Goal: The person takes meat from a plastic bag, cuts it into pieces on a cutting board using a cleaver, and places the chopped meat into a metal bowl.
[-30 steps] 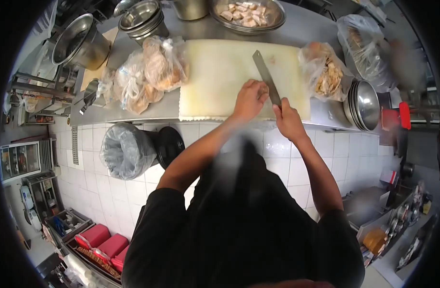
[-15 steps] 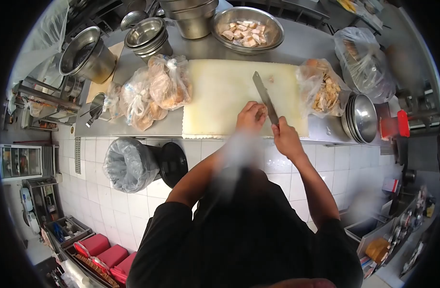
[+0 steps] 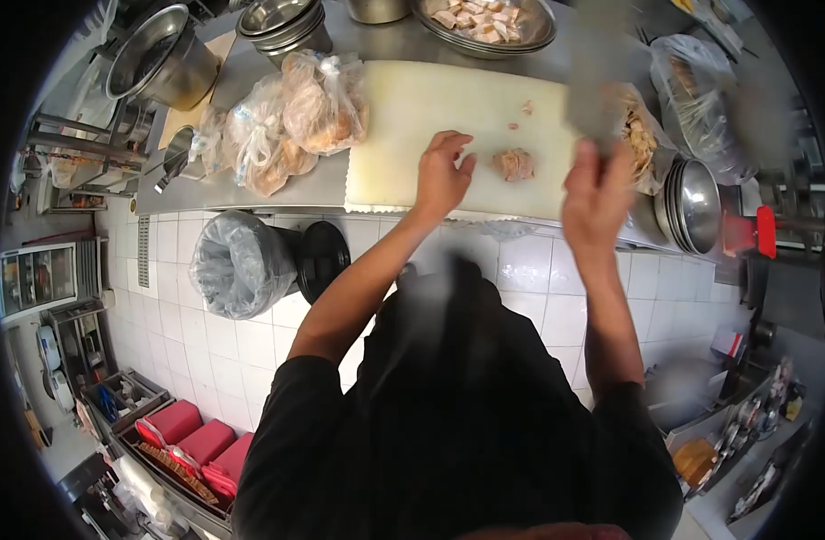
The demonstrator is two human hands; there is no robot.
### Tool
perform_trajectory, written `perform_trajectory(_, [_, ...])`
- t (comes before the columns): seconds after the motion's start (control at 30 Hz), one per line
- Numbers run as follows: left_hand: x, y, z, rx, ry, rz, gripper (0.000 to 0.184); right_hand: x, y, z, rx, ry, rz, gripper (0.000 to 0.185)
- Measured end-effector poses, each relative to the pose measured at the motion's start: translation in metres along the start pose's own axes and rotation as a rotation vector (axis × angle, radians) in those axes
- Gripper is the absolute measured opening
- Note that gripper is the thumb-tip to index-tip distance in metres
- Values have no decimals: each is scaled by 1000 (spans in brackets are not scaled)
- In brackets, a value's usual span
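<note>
My left hand (image 3: 445, 175) hovers over the white cutting board (image 3: 403, 108), its fingers apart and empty. A small piece of meat (image 3: 514, 165) lies on the board just right of it, with tiny scraps above. My right hand (image 3: 599, 193) is raised at the board's right edge, closed round the handle of a knife (image 3: 601, 81) whose blade is blurred. Behind the knife is a plastic bag of sliced meat (image 3: 643, 144), partly hidden. Bagged meat (image 3: 322, 108) sits at the board's left.
A steel bowl of cut chunks (image 3: 489, 22) stands behind the board. Stacked steel bowls (image 3: 694, 207) are at the right, more pots (image 3: 282, 36) at the back left. A lined bin (image 3: 241, 265) stands on the floor below the counter.
My right hand has lifted the knife up and to the right. My left hand has moved left and opened, leaving the meat piece in sight on the board.
</note>
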State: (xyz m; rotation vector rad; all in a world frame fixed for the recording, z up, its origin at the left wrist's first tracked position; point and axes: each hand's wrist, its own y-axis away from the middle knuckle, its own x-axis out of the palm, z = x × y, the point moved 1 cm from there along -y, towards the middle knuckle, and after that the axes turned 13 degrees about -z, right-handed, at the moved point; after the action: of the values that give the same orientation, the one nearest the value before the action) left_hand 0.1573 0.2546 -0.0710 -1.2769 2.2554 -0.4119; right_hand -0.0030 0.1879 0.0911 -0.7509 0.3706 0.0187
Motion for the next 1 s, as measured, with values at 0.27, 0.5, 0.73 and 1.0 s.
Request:
perform_trajectory(0.27, [-20, 10, -15, -140, -5, 19, 27, 18, 78, -93, 62, 449, 632, 14])
perform_trajectory(0.5, [58, 22, 0, -2, 120, 108, 28, 16, 67, -91, 240, 336, 682, 24])
perform_trajectory(0.73, [66, 28, 2, -59, 119, 183, 17, 6, 71, -111, 293, 257, 608, 24])
perform_trajectory(1.0, [52, 23, -19, -83, 156, 67, 16, 13, 35, -69, 201, 340, 511, 22])
